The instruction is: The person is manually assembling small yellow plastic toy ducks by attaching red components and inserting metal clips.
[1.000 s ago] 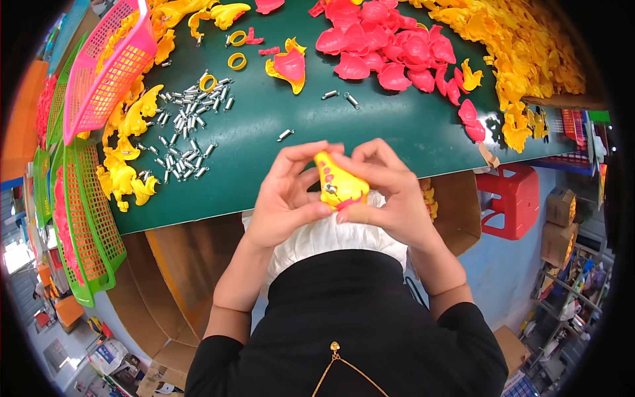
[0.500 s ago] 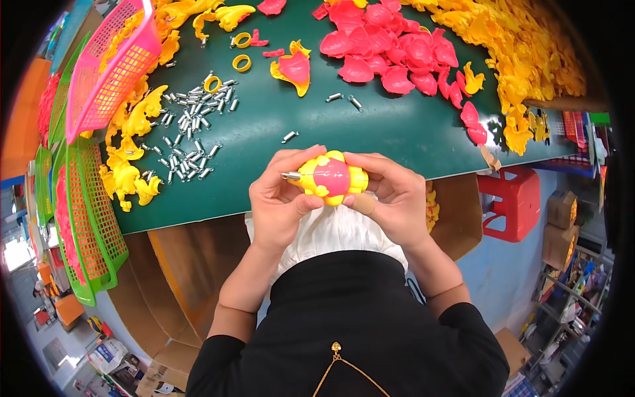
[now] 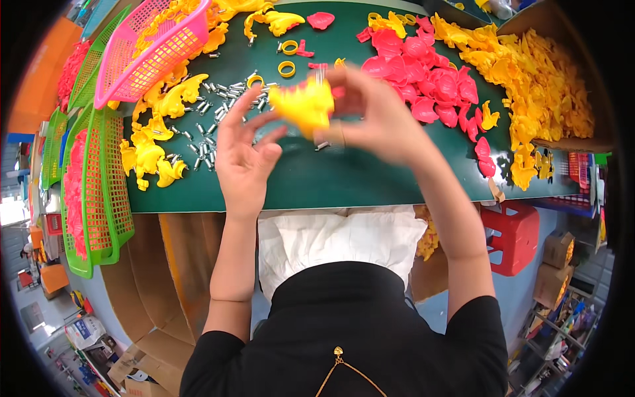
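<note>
My right hand (image 3: 364, 109) reaches over the green table and grips a yellow-and-pink moulded plastic piece (image 3: 304, 106) between thumb and fingers. The piece is smeared by motion. A small metal spring (image 3: 321, 73) appears to stick up from its top. My left hand (image 3: 246, 149) is just left of the piece, its fingers spread and curved toward it. Whether those fingertips touch the piece I cannot tell. Behind my right hand the tip of another yellow part (image 3: 340, 63) shows; the rest is hidden. A loose spring (image 3: 322, 145) lies below the piece.
Loose springs (image 3: 206, 142) are scattered at left beside yellow parts (image 3: 149, 155) and a pink basket (image 3: 109, 73). Green baskets (image 3: 122, 198) stand at the table's left edge. Pink shells (image 3: 423, 79) are heaped at far right, near a large yellow pile (image 3: 542, 86). Yellow rings (image 3: 286, 69) lie behind.
Both hands have moved up and away from my body, over the table. The left has let go of the piece and spread its fingers; the right keeps hold, and the piece has turned.
</note>
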Demonstrator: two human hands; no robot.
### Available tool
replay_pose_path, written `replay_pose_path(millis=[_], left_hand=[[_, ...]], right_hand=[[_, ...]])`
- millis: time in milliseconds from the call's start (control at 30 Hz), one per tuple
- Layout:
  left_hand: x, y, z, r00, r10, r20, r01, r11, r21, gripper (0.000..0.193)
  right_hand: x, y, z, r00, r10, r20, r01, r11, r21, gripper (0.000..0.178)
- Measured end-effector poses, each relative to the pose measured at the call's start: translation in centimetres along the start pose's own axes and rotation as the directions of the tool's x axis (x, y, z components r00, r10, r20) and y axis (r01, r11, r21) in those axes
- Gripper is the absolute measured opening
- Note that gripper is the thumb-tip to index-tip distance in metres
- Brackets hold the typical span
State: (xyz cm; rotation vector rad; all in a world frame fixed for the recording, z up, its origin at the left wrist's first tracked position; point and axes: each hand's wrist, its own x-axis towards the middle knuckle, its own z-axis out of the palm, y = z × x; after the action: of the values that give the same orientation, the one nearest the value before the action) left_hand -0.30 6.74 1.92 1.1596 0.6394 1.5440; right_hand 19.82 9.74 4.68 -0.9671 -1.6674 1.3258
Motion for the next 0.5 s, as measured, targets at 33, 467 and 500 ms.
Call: replay_pose_path(millis=[33, 467, 500], left_hand=[[-0.1, -0.1, -0.3, 1.0, 0.009, 0.0, -0.009, 1.0, 0.004, 0.046], [-0.8, -1.9, -2.1, 0.991, 0.115, -0.063, -0.055, 0.8, 0.597, 0.021], [-0.5, -1.6, -2.1, 0.993, 0.072, -0.095, 0.001, 0.792, 0.611, 0.021]], right_hand=[[2.5, 0.9, -0.7, 0.998, -0.048, -0.039, 0.045, 0.997, -0.062, 0.068], [11.4, 2.8, -1.3, 0.991, -0.117, 0.069, 0.135, 0.782, -0.609, 0.059], [11.6, 2.5, -0.9, 0.984, -0.146, 0.104, 0.176, 0.688, -0.704, 0.058]])
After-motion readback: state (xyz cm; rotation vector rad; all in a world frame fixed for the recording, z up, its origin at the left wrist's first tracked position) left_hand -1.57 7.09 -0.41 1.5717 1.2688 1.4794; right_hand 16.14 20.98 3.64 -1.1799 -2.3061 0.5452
